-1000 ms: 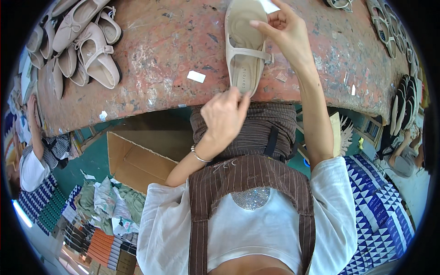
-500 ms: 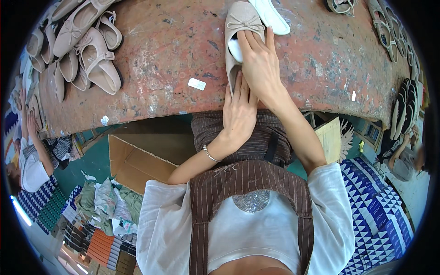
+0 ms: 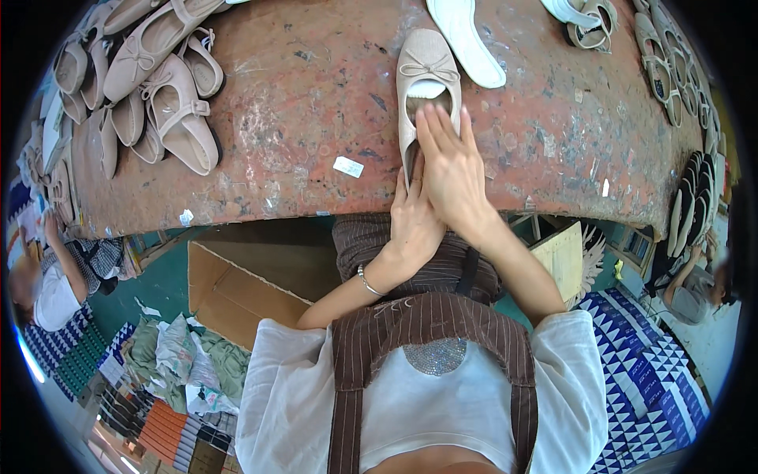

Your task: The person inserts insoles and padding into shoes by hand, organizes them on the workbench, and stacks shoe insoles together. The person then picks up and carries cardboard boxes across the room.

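A beige flat shoe (image 3: 429, 57) with a thin bow lies on the worn table in front of me, its toe pointing away. A white piece (image 3: 426, 89) shows inside its opening, toward the toe. My left hand (image 3: 415, 223) holds the heel end of the shoe, fingers along its side. Over the rear of the opening lies my right hand (image 3: 455, 170), fingers stretched out and the palm partly covering the left hand. Whether the right fingertips press on the inside cannot be made out. Just right of the shoe are white insoles (image 3: 472, 49).
Beige shoes (image 3: 180, 118) are heaped on the table (image 3: 276, 103) at the left; more shoes (image 3: 662, 67) line its right side. A small white label (image 3: 348, 167) lies nearby. Below the edge stands a cardboard box (image 3: 237, 292). Other people work at both sides.
My right hand has drawn back from the front of the shoe's opening toward the heel, baring the bow and the white piece inside. The left hand stays at the heel. The view has shifted slightly.
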The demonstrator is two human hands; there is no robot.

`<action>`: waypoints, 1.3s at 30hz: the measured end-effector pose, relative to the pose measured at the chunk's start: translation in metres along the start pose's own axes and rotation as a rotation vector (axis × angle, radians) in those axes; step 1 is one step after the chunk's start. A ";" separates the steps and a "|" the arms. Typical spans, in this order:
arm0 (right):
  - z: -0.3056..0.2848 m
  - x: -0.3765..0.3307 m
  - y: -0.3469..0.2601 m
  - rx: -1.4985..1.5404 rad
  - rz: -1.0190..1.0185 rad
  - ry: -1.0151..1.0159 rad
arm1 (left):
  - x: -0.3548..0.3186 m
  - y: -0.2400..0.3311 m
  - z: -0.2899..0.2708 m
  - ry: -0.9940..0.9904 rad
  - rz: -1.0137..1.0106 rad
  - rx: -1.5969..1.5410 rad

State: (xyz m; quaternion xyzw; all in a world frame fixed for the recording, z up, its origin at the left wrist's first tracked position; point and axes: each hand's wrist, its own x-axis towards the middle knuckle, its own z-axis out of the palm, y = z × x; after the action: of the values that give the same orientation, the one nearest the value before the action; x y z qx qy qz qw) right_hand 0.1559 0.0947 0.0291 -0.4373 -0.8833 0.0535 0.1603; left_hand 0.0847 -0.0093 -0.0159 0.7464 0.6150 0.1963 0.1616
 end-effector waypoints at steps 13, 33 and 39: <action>0.035 0.028 0.017 -0.250 0.085 -0.071 | 0.001 0.002 -0.003 -0.011 0.004 0.037; -0.002 0.084 0.103 -0.062 0.394 0.062 | 0.046 -0.234 -0.333 0.745 -0.094 0.530; 0.001 0.046 0.128 0.355 0.329 0.155 | 0.224 -0.208 -0.313 0.860 0.073 0.610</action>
State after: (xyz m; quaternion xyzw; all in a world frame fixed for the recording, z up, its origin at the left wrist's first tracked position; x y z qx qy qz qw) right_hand 0.2262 0.2098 0.0089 -0.5429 -0.7621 0.1996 0.2910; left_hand -0.2096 0.2502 0.1778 0.6323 0.6287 0.3024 -0.3368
